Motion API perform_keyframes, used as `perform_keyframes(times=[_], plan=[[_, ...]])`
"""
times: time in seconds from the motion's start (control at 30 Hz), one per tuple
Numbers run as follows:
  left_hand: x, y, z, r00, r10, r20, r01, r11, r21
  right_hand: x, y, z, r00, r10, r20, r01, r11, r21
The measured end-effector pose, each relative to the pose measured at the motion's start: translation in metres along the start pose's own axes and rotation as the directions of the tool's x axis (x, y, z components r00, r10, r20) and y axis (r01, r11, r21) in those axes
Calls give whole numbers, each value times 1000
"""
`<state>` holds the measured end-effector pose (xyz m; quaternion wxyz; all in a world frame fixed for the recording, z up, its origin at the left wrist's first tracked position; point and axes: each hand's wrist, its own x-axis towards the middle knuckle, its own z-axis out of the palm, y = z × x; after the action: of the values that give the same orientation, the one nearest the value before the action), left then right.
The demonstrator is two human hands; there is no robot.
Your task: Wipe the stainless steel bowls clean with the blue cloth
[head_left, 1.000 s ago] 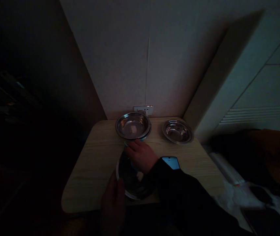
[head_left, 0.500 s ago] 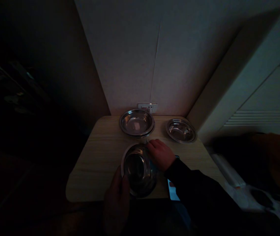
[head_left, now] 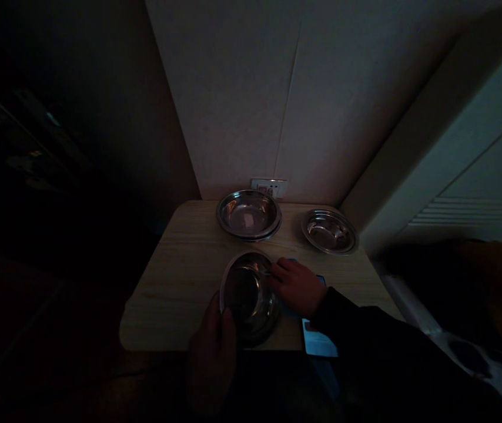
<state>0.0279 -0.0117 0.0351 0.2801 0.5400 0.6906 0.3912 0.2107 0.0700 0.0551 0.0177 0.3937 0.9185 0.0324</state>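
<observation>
The scene is very dark. A steel bowl [head_left: 248,296] is tilted on the near part of a small wooden table [head_left: 176,282]. My left hand [head_left: 211,346] grips its near left rim, thumb on the edge. My right hand [head_left: 297,286] rests curled against the bowl's right rim, in a dark sleeve. A lit phone [head_left: 319,341] lies under my right wrist at the table's front edge.
A larger steel bowl [head_left: 248,214] stands at the back of the table below a wall socket [head_left: 269,187]. A smaller steel dish [head_left: 329,231] sits at the back right. A white cabinet [head_left: 454,170] stands to the right; the left side is dark.
My right hand has moved from the bowl's inside to its right rim. The bowl has tilted up and sits farther from the table's front edge. The camera view has shifted slightly.
</observation>
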Motion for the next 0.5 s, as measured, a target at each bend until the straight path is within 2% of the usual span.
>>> perform_keyframes(times=[0.13, 0.3, 0.4, 0.5], plan=[[1, 2, -2, 999, 32, -25, -30, 997, 71, 8, -2, 2, 998, 60, 2, -60, 998, 22], [0, 0, 2, 987, 150, -53, -143, 983, 115, -7, -21, 12, 997, 72, 23, -74, 992, 100], [-3, -4, 8, 973, 223, -64, -211, 964, 160, -15, -39, 14, 999, 36, -1, -34, 960, 279], [-4, -8, 11, 963, 252, -100, -226, 950, 214, -14, -50, 15, 998, 18, -53, 12, 860, 510]])
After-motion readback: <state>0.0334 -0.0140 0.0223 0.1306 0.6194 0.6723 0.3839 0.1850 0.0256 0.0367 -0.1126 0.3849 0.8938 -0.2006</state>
